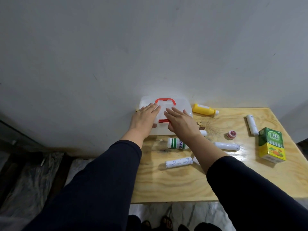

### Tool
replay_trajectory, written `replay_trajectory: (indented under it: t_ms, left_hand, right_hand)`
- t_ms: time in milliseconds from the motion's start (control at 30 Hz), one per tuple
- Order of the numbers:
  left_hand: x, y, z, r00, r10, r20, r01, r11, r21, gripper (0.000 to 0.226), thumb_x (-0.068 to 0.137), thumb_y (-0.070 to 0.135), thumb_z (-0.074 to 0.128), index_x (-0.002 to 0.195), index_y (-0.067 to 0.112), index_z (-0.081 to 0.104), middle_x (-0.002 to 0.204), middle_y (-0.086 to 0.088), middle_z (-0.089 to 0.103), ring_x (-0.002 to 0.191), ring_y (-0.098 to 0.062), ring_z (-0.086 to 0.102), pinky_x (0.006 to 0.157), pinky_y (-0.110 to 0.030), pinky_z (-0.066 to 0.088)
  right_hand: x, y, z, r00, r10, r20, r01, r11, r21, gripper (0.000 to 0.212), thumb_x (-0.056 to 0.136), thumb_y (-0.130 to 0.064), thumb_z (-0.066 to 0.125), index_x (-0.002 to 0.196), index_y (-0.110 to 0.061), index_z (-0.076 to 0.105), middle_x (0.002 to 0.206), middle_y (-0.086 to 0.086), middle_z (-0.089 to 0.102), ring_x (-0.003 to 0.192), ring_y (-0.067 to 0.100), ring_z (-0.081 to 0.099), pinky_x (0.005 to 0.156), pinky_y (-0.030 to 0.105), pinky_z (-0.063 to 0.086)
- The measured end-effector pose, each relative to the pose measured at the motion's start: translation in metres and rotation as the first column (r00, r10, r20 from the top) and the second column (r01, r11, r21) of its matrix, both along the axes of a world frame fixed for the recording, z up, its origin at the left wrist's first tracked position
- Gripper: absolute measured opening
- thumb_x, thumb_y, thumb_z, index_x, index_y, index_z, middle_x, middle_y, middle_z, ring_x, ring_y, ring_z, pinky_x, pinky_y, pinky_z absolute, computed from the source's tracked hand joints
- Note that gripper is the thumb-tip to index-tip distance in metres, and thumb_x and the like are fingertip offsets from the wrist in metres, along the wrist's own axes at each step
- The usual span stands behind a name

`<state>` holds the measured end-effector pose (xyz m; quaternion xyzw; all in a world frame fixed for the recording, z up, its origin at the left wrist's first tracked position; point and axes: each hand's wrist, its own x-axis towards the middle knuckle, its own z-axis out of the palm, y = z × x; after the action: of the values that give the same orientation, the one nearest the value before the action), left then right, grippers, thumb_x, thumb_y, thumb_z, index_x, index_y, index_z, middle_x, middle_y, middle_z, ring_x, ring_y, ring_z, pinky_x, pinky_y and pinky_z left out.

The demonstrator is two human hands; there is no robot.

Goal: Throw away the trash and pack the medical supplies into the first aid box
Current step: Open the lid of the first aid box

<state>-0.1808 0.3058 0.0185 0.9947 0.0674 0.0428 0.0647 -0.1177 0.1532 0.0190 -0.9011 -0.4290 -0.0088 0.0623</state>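
Dark sleeves (103,177) fill the bottom of the view, both forearms reaching forward over a pale plywood table (175,185) that stands against a grey wall (150,47). At the far left corner of the table, right against the wall, sits the first aid box (185,108), a translucent white case with a red handle (165,101) on its closed lid and a red latch (163,120) at its near edge. Both hands lie flat on that lid with the fingers stretched out and spread, gripping nothing: the left hand (144,120) covers the left part, its thumb curled over the near edge, and the right hand (180,121) covers the right part just beside the latch. Loose supplies lie on the table to the right of the box. A yellow bottle (204,110) rests on its side near the wall, just beside the box. A white bottle with green bands (177,143) lies near the front of the box, partly hidden by the right forearm. Three white bandage rolls lie apart: one nearest the camera (179,162), one just beyond the right forearm (226,146), one farther right (252,125). A small red-capped jar (231,134) sits between them, and a green and yellow carton (270,145) stands near the right edge
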Motion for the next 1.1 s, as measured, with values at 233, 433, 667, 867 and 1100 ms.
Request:
replay_trajectory:
  t_ms: [233,433,667,867,1100]
  left_hand:
    - [0.004,0.001,0.005,1.000,-0.002,-0.026,0.003,1.000,0.025,0.079,0.091,0.017,0.064,0.154,0.017,0.015,0.163,-0.001,0.014,0.150,-0.017,0.014,0.120,-0.034,0.018]
    - [0.009,0.012,0.031,0.997,-0.048,-0.058,0.050,0.998,0.031,0.072,0.095,0.028,0.058,0.154,0.019,0.019,0.162,0.003,0.019,0.148,-0.016,0.021,0.114,-0.036,0.030]
    - [0.028,0.024,0.067,0.999,-0.015,-0.036,0.015,1.000,0.017,0.063,0.096,0.034,0.056,0.151,0.021,0.029,0.157,0.004,0.033,0.143,-0.018,0.033,0.108,-0.038,0.037]
    - [0.051,0.031,0.086,1.000,0.021,-0.015,-0.021,0.999,-0.030,0.050,0.100,0.031,0.046,0.148,0.021,0.036,0.151,0.003,0.043,0.135,-0.024,0.045,0.102,-0.037,0.042]
    - [0.073,0.041,0.094,0.996,0.087,0.010,-0.087,0.996,0.008,0.049,0.102,0.030,0.040,0.150,0.020,0.032,0.155,0.004,0.037,0.139,-0.022,0.040,0.102,-0.037,0.042]
  right_hand:
    - [0.003,0.003,0.009,1.000,-0.008,-0.027,0.008,1.000,0.020,0.044,0.095,-0.013,0.045,0.139,-0.013,0.044,0.150,0.003,0.042,0.143,0.021,0.030,0.115,0.049,0.024]
    - [0.009,-0.002,0.024,0.998,-0.050,0.048,0.045,0.995,0.089,0.050,0.095,-0.024,0.045,0.143,-0.016,0.038,0.153,0.001,0.037,0.144,0.019,0.028,0.119,0.042,0.020]
    - [0.026,-0.032,0.031,0.934,-0.340,0.106,0.335,0.940,0.066,0.078,0.095,-0.045,0.040,0.151,-0.011,-0.003,0.162,0.005,-0.001,0.149,0.020,-0.003,0.122,0.044,0.005]
    - [0.035,-0.034,0.008,0.880,-0.456,-0.132,0.453,0.890,-0.053,0.070,0.096,-0.046,0.037,0.150,-0.010,0.011,0.161,0.007,0.008,0.149,0.022,0.003,0.120,0.047,0.015]
    - [0.031,-0.016,-0.019,0.810,-0.472,-0.348,0.467,0.878,-0.103,0.074,0.096,-0.045,0.039,0.151,-0.009,0.004,0.162,0.006,-0.003,0.149,0.022,0.006,0.119,0.049,0.020]
